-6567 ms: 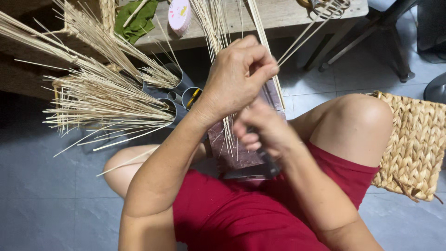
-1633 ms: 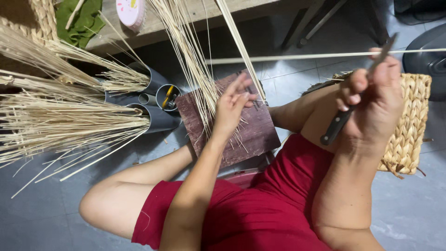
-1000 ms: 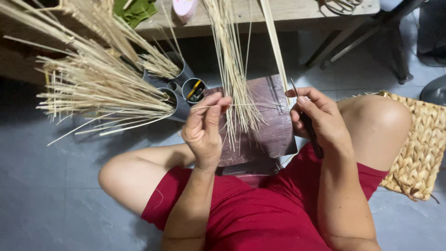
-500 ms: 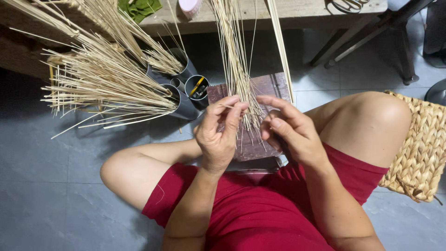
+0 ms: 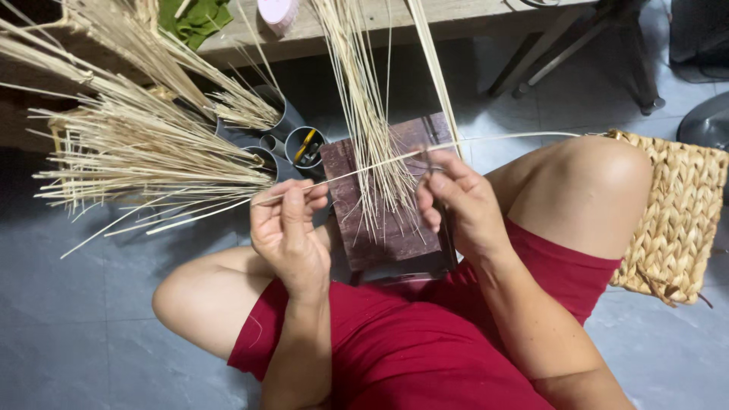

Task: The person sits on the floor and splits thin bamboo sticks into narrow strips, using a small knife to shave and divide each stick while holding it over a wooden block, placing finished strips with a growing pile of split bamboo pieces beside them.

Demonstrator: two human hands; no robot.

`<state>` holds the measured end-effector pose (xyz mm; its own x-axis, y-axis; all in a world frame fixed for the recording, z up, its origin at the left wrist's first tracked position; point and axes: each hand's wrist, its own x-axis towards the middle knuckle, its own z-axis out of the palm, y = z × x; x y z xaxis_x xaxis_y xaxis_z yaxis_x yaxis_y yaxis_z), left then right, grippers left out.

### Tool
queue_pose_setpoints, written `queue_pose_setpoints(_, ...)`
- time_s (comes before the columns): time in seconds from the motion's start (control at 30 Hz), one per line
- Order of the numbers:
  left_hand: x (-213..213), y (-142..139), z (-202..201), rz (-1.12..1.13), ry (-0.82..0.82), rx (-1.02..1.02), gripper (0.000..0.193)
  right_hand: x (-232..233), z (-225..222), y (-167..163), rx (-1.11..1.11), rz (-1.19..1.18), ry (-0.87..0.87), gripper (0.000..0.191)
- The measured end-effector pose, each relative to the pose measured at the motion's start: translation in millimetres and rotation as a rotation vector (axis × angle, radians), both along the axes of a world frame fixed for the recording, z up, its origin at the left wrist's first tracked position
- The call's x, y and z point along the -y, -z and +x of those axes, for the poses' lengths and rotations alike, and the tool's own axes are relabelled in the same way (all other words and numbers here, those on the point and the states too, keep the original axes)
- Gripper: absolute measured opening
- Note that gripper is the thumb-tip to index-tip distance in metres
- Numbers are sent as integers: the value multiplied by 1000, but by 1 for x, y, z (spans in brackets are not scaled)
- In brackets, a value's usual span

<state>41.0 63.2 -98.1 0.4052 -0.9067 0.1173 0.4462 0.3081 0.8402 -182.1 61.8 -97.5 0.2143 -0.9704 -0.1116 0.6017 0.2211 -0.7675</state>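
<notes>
Brightness: moderate, even indoor light, no harsh highlights.
Source: seems to fall from above and in front; exact lamp or window not visible.
Shadows: deep under the wooden bench (image 5: 319, 34) at top; soft shade on the grey floor (image 5: 91, 326) beside the legs.
Glare: faint sheen on the raised knee (image 5: 600, 163).
Blur: slight softness on the fingers (image 5: 437, 209).
Focus: straw bundle (image 5: 152, 156) sharp.
Distortion: wide-angle stretch toward the corners.

So there's one long pale straw strip (image 5: 380, 161), thin and flat, stretched almost level and tilting up a bit toward the right. It crosses over the hanging bundle of pale stalks (image 5: 364, 114), which drapes down onto a dark reddish-brown board (image 5: 395, 228) just below.
</notes>
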Motion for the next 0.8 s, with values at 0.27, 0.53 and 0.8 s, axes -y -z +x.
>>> queue_pose_setpoints(0.27, -2, 33, 43, 105, -4, -110, 12, 11, -12, 4, 75, 75, 197, 44)
queue_pose_setpoints(0.53, -5, 58, 79, 179, -39, -120, 13, 9, -13, 1, -63, 44, 289, 34)
queue_pose_setpoints(0.8, -9, 56, 80, 201, -62, 765, 26, 12, -19, -1, -95, 69, 291, 31)
